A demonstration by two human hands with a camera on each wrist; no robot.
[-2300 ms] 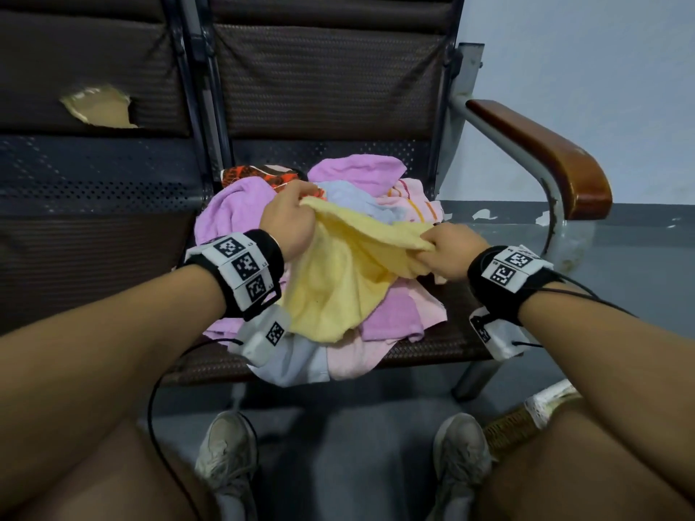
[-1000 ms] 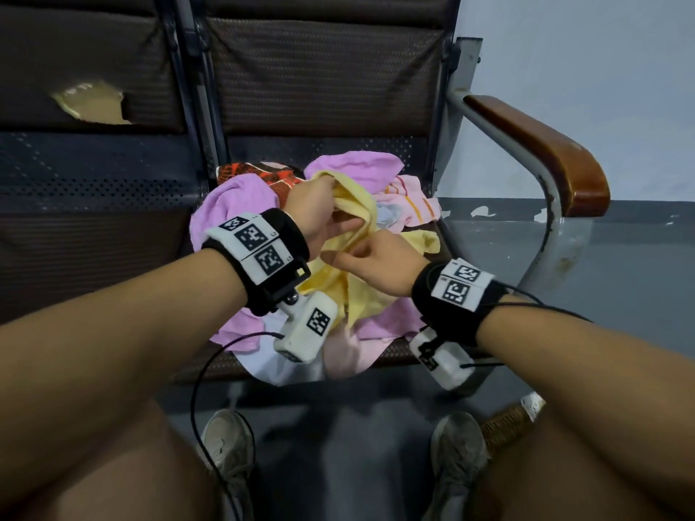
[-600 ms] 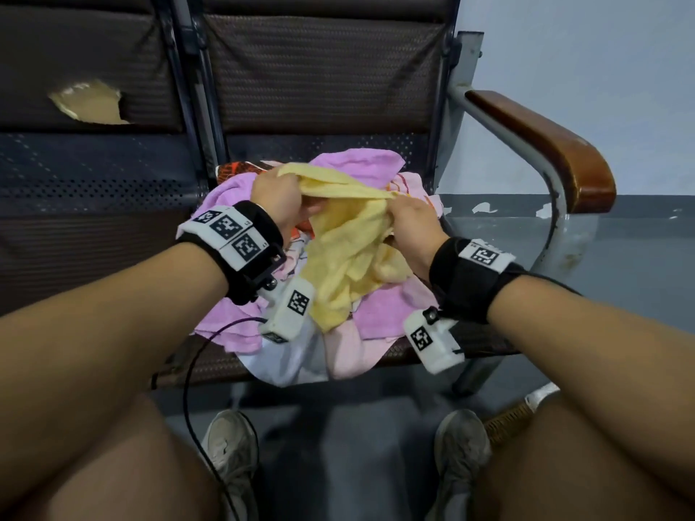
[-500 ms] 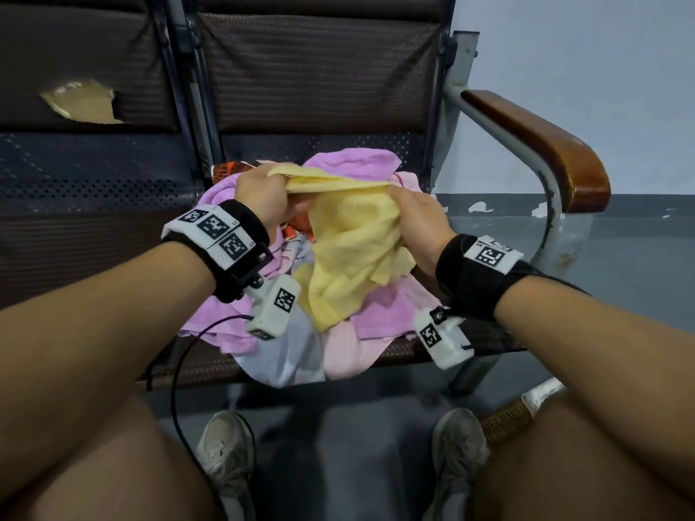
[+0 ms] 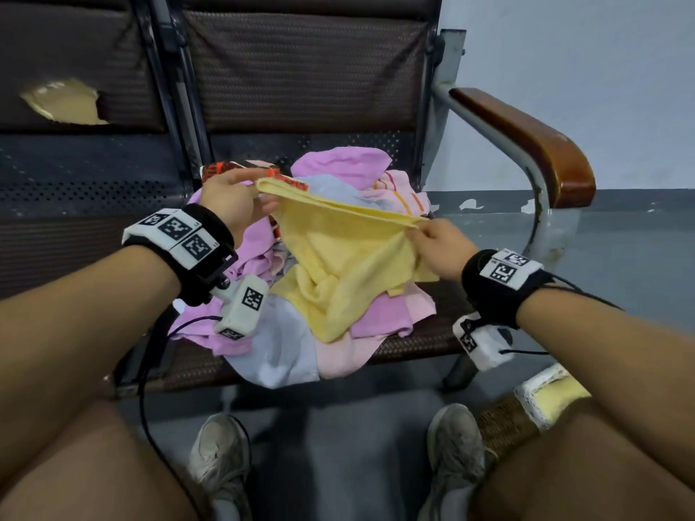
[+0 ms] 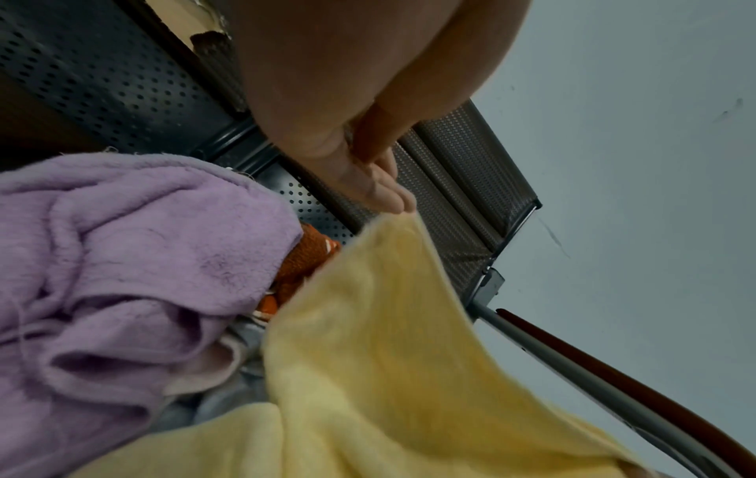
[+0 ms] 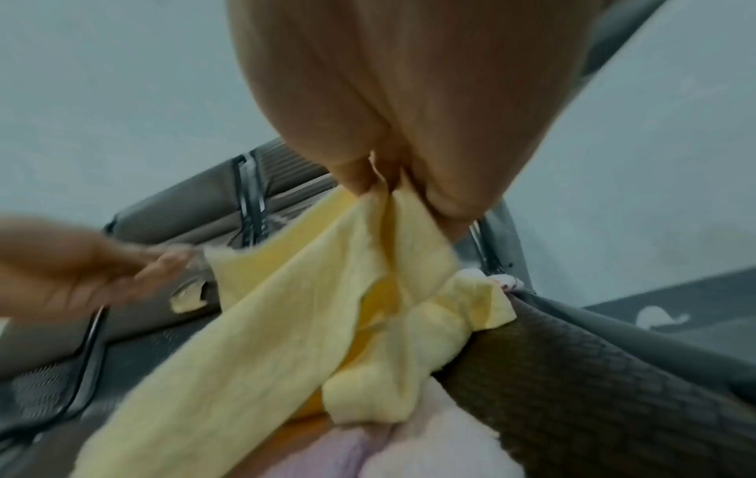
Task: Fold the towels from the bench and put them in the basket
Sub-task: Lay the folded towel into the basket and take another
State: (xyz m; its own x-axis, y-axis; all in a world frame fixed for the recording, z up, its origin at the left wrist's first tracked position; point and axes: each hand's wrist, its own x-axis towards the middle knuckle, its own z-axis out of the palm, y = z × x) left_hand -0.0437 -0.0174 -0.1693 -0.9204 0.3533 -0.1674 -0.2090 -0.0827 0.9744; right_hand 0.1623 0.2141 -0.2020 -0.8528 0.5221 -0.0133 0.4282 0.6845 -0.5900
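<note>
Dark perforated metal bench seat (image 5: 425,332) carries a heap of pink, lilac and pale blue towels (image 5: 240,257). Soft yellow terry towel (image 5: 338,265) is stretched above the heap. Left hand (image 5: 229,201) pinches its left top corner; right hand (image 5: 436,244) pinches the right corner.
</note>
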